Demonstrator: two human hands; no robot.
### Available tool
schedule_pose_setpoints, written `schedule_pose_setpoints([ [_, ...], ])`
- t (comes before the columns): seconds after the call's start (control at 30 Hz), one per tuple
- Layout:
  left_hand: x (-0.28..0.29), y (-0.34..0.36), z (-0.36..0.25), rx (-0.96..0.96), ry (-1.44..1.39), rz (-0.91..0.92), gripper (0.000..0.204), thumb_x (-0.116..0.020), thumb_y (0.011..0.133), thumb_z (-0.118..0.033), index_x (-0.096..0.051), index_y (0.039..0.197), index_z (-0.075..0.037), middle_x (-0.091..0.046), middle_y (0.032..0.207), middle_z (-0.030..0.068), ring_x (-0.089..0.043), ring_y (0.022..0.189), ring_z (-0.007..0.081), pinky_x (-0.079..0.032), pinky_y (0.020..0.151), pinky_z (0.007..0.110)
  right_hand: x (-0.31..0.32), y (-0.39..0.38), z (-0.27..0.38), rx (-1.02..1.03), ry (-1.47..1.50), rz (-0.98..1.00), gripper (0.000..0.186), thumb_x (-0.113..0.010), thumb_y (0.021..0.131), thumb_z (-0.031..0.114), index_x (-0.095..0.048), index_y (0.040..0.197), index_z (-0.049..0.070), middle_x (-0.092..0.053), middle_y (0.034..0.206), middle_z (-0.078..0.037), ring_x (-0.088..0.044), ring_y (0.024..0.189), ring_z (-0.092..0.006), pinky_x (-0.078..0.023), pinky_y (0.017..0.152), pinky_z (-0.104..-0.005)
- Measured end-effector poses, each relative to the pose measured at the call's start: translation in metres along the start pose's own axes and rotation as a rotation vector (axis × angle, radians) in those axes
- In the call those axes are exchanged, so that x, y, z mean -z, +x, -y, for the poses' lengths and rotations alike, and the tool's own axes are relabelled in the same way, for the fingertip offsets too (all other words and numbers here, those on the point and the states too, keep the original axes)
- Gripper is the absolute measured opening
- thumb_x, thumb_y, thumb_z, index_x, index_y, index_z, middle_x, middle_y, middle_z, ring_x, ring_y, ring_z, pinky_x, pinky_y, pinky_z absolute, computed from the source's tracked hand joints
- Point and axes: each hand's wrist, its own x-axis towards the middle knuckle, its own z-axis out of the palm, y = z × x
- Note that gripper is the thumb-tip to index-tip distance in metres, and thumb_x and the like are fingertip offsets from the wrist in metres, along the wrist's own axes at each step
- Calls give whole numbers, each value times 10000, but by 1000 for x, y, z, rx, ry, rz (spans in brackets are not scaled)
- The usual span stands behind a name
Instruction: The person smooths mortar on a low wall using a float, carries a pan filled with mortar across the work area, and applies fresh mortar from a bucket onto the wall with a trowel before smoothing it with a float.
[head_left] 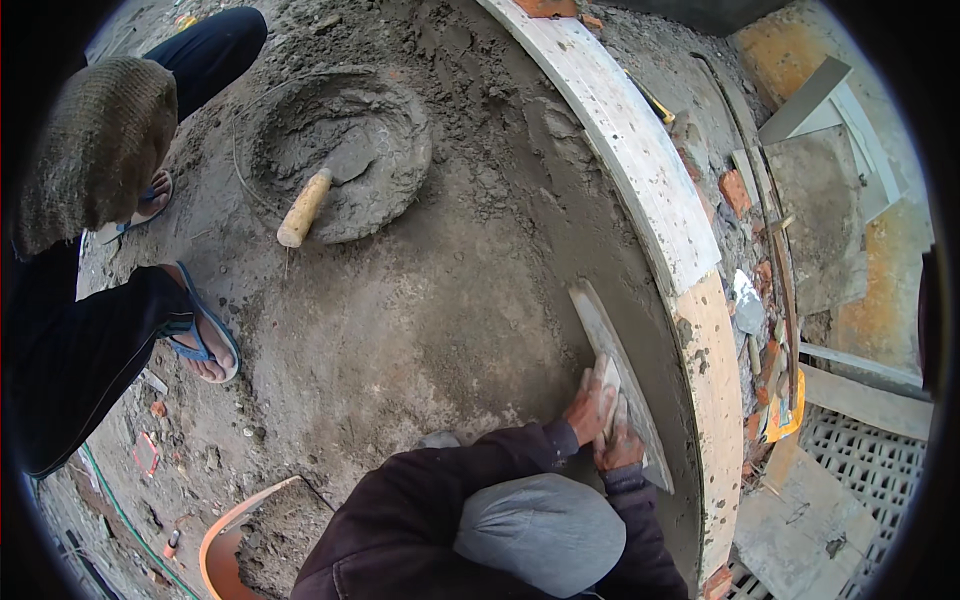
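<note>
My left hand (589,408) and my right hand (620,442) are close together, both closed on the middle of a long, narrow plastering float (606,325). My fingers largely cover its grip. The float lies at a slant on a strip of smooth wet mortar (590,235), and its far end points up and left. Right of the strip runs a curved form board (650,165), white at the far part and bare wood (712,390) nearer me. A round pan (400,205) of mortar sits at the far left, with a wooden-handled trowel (306,207) resting in it.
Another person in a knitted hat (105,140) squats at the left, a sandalled foot (205,340) on the ground. An orange container (215,540) of mortar stands at lower left, near a green hose (120,510). Beyond the board lie bricks (735,190) and a perforated panel (860,445).
</note>
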Motion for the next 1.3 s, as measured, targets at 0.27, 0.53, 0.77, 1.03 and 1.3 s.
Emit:
schedule_pose_setpoints([
  [0.27, 6, 24, 18, -189, 39, -195, 542, -395, 808, -138, -115, 1255, -14, -342, 1047, 286, -407, 917, 427, -358, 787, 396, -25, 2, -20, -92, 61, 32, 625, -571, 669, 222, -308, 1191, 0, -529, 899, -243, -551, 695, -368, -455, 584, -406],
  [0.53, -14, -7, -2, -246, -63, 19, 517, -378, 818, -152, -136, 1234, 36, -292, 1120, 308, -356, 997, 426, -312, 850, 386, -6, -18, -19, -95, 287, -184, 623, -577, 655, 230, -334, 1186, 12, -520, 956, -215, -549, 770, -347, -448, 636, -408],
  [0.77, -22, -4, 28, 46, 12, 29, 478, -342, 838, -158, -155, 1231, 40, -321, 1122, 301, -343, 1023, 423, -315, 850, 383, -17, -22, -20, -152, 72, 82, 616, -588, 633, 197, -353, 1184, 54, -533, 887, -170, -543, 730, -331, -446, 621, -401],
  [1.03, 27, 48, 7, -298, 66, -322, 462, -376, 822, -138, -212, 1235, -15, -385, 967, 251, -425, 832, 405, -375, 727, 382, -23, 43, 5, 5, 36, -181, 582, -583, 640, 229, -381, 1152, 40, -519, 957, -177, -542, 748, -346, -433, 643, -397],
  [1.3, 5, 29, 55, 12, -33, -288, 376, -378, 834, -283, -463, 982, 52, -508, 873, 272, -482, 822, 413, -393, 708, 393, -37, 25, 9, -258, 38, 217, 593, -561, 636, 273, -352, 1164, 102, -509, 972, -175, -495, 876, -340, -376, 743, -433],
])
